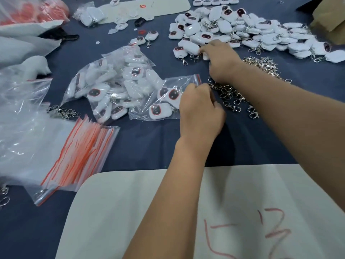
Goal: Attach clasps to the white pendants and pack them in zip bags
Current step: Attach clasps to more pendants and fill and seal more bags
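Near sheet: a pale sheet with red scribbles [186, 212] lies closest, over the dark blue cloth-covered table [145, 146]; both forearms reach across it.
Left hand: the left hand [200, 111] has its fingers curled at the red-striped mouth of a small clear zip bag [158, 101]. The grip looks pinched on the bag's opening edge, likely to keep it open for the next piece.
Small bag contents: a few white rounded pendants with dark red-rimmed faces [172, 94] already lie inside, clasps on.
Right hand: the right hand [222, 60] reaches to the near edge of the heap of finished white pendants with silver clasps [242, 34]. Its fingertips close on one white piece there; the exact grip is hidden by the knuckles.
Loose clasps: a pile of silver lobster clasps [233, 96] sits just beside both hands, within easy reach for attaching.
Filled bag: a large clear plastic bag full of white pendants [112, 85] lies left of the small one.
Spare bags: a stack of flat red-striped zip bags [80, 154] waits at near left.
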Demonstrator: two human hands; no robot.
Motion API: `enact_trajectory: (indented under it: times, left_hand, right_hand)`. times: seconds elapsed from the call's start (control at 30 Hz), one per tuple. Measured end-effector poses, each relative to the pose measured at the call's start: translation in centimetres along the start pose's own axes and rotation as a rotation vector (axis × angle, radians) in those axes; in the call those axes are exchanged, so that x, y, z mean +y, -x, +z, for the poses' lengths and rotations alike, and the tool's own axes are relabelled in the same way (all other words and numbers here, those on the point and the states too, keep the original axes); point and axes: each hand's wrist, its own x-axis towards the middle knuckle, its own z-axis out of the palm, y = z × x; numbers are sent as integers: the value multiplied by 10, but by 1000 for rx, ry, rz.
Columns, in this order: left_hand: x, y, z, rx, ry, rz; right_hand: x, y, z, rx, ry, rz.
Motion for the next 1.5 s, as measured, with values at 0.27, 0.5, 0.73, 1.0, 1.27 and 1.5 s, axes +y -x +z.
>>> enact_trajectory:
  times: [0.27, 0.5, 0.73, 1.0, 1.27, 1.5]
  left_hand:
    - [1, -4, -7, 81, 236, -87]
    - [-1, -11, -10, 114, 538, -270]
    - [-3, -12, -15, 107, 666, -282]
    - [-2, -10, -14, -9, 802, -308]
    - [-6, -8, -6, -191, 539, -200]
    - [-8, -7, -7, -249, 511, -159]
  right_hand:
    - [3, 49, -19, 396, -362, 117]
    - [-31, 128, -9, 385, -1729, 358]
    - [-21, 153, 15, 424, -1304, 174]
    - [-16, 150, 20, 492, -1587, 217]
    - [-17, 148, 20, 441, -1662, 188]
    - [-18, 146, 21, 541, -1524, 225]
